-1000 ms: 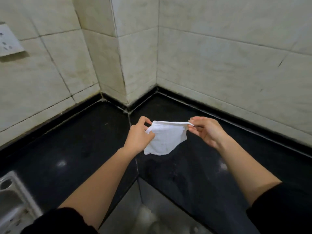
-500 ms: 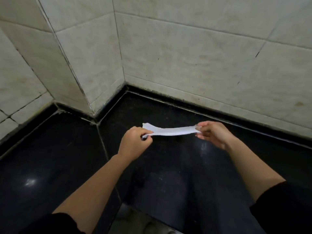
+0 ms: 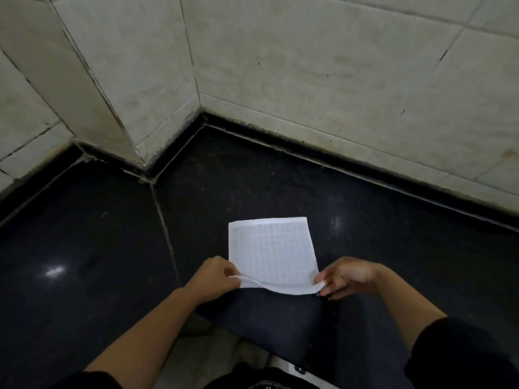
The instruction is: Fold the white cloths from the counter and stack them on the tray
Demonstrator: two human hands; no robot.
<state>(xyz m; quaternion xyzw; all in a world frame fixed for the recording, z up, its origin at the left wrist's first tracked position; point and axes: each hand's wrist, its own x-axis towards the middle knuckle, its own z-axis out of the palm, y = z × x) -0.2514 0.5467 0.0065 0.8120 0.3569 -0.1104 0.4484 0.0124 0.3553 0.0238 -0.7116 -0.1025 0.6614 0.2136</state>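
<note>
A white waffle-textured cloth [image 3: 271, 252] lies spread on the black counter [image 3: 280, 186], its far edge flat and its near edge lifted a little. My left hand [image 3: 214, 279] pinches the near left corner. My right hand [image 3: 344, 277] pinches the near right corner. Both hands sit close to the counter's front edge. The tray is not in view.
Pale tiled walls [image 3: 337, 80] rise behind the counter, and a tiled pillar [image 3: 92, 88] juts out at the back left. A seam [image 3: 165, 234] runs across the counter left of the cloth. The floor [image 3: 207, 357] shows below the front edge.
The cloth hung stretched in the air between my hands. Now it has come down and lies spread on the counter, with my hands drawn nearer to me. The view has tilted down and right.
</note>
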